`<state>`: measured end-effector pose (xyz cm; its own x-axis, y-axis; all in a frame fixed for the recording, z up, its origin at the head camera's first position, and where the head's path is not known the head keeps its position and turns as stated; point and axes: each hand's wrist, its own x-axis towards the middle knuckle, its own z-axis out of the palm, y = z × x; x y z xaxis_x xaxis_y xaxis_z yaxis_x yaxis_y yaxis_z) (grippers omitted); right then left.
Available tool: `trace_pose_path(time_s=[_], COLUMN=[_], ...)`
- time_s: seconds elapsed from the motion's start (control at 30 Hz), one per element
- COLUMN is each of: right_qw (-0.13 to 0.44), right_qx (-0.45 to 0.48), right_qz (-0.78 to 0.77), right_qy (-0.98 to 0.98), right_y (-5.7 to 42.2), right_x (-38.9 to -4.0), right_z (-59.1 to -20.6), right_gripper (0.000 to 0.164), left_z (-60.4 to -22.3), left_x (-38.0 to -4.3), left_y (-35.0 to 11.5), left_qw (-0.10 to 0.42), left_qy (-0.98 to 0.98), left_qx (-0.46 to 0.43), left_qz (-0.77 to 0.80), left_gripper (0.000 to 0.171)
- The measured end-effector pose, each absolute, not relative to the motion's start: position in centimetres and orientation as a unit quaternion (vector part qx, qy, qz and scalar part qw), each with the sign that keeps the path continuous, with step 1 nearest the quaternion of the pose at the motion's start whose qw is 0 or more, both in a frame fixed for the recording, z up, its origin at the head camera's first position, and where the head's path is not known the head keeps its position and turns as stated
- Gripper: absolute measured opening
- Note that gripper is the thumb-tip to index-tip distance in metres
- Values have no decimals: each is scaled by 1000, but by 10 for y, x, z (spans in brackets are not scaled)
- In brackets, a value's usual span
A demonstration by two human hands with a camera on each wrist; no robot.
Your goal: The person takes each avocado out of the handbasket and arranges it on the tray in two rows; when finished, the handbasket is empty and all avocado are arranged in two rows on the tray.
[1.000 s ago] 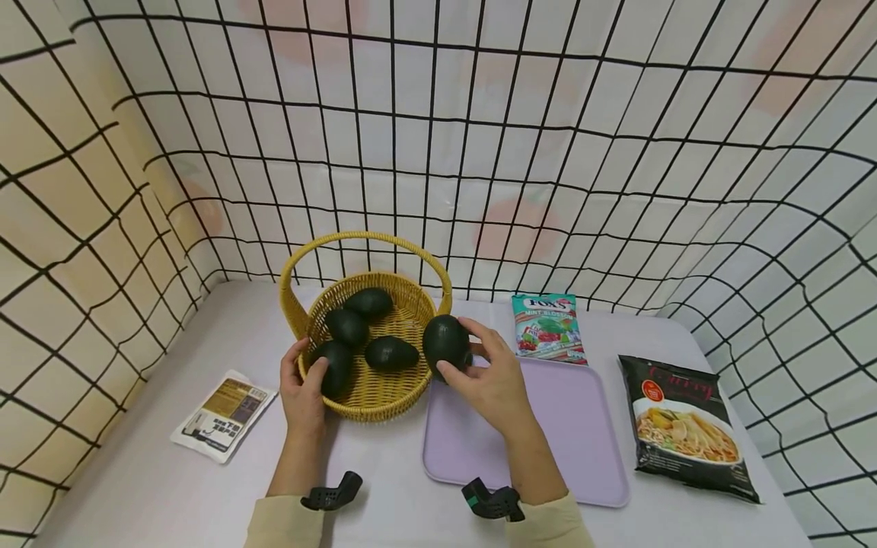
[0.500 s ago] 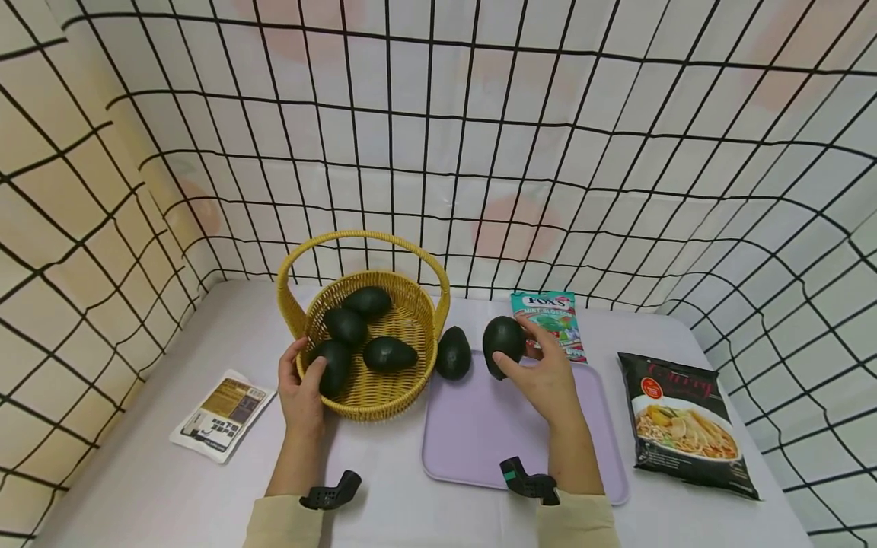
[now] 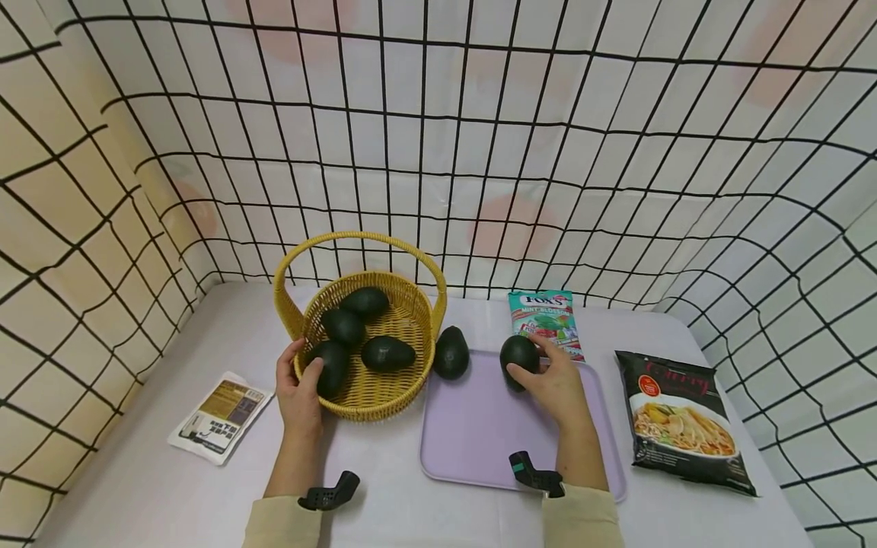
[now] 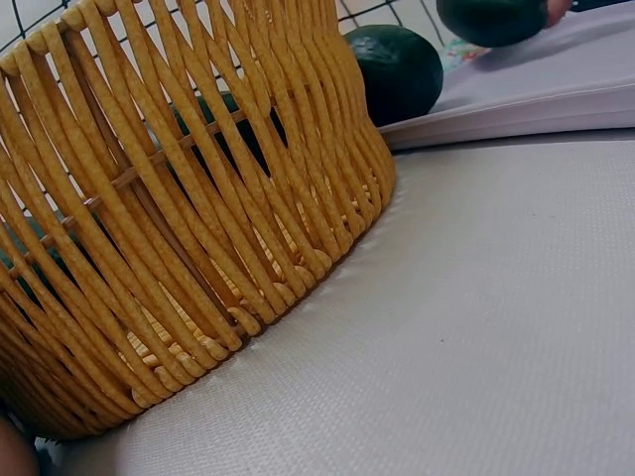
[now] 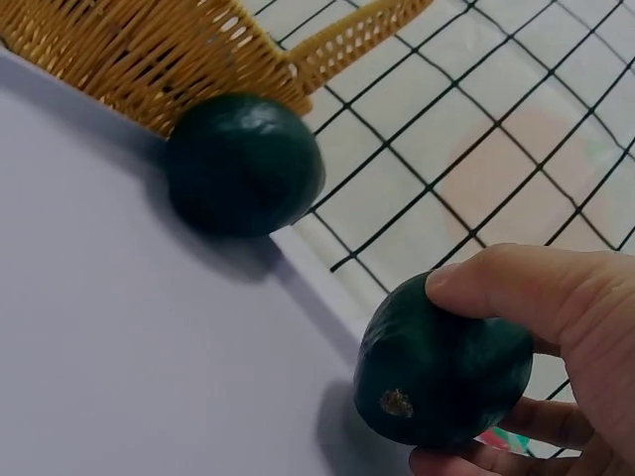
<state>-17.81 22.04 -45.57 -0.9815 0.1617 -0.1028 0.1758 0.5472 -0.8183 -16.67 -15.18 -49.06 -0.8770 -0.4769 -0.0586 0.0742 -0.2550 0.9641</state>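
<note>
My right hand [image 3: 553,383] holds a dark green avocado [image 3: 518,359] between thumb and fingers, over the far part of the lilac tray [image 3: 479,457]. In the right wrist view a brown scar shows on that avocado [image 5: 437,367]. A second avocado [image 3: 451,353] lies at the tray's far left corner, beside the yellow wicker basket [image 3: 377,411]. Several more avocados [image 3: 387,355] lie inside the basket. At its left rim my left hand [image 3: 300,392] grips the basket, thumb inside against an avocado [image 3: 332,368]. In the left wrist view the basket wall [image 4: 198,198] hides most of its contents.
Behind the tray lies a teal Fox's candy bag [image 3: 546,320]. A black noodle packet [image 3: 685,422] is on the right, and a white-and-brown pouch [image 3: 221,417] on the left. The basket's tall handle [image 3: 359,235] arches upward. Black wire grid [image 3: 425,152] encloses the table's back and sides.
My right hand has carried its avocado rightward from beside the basket, then lowered it toward the tray. This uncovered the second avocado at the tray's corner. The left hand stays on the basket.
</note>
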Motion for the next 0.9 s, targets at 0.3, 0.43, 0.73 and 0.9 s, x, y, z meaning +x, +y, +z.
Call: trace_pose_path(time_s=[0.3, 0.43, 0.73, 0.9], right_qw=[15, 12, 9, 12], right_qx=[96, 100, 96, 101], right_qz=[-446, -441, -434, -446], right_qy=[890, 892, 896, 889], right_y=[220, 220, 220, 221], right_x=[-182, -182, -182, -181], right_z=[-469, -468, -469, -465], right_gripper=[70, 71, 73, 77], left_z=[-491, -491, -492, -492], left_x=[-167, -167, -166, -167], left_y=[-152, -152, -153, -152], left_qw=[179, 183, 192, 191], left_qy=[-583, -583, -585, -591], left_qx=[167, 169, 174, 166], left_qz=[-774, -773, -768, -766], left_gripper=[45, 44, 43, 44])
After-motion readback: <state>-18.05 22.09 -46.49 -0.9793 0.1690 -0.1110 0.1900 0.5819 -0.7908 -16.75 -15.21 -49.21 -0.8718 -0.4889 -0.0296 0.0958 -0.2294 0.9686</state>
